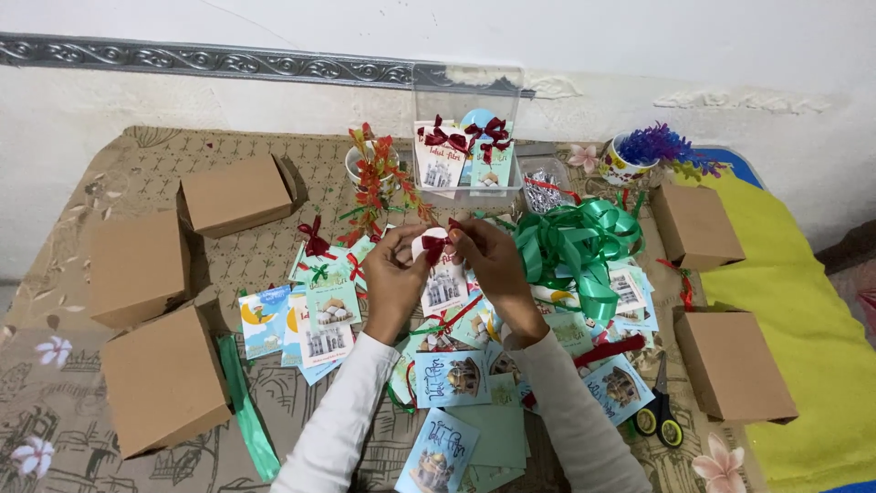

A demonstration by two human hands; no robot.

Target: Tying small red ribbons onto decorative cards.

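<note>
A small dark red ribbon bow [434, 245] sits pinched between both hands' fingertips, atop a pale upright card [443, 285] hanging toward the wrists. The left hand [394, 274] and right hand [497, 269] grip equally close. Beyond the fingers, a clear plastic box [467, 100] holds finished bowed cards.

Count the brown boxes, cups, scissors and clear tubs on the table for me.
Brown boxes: 5
Cups: 2
Scissors: 1
Clear tub: 1
Total: 9
</note>
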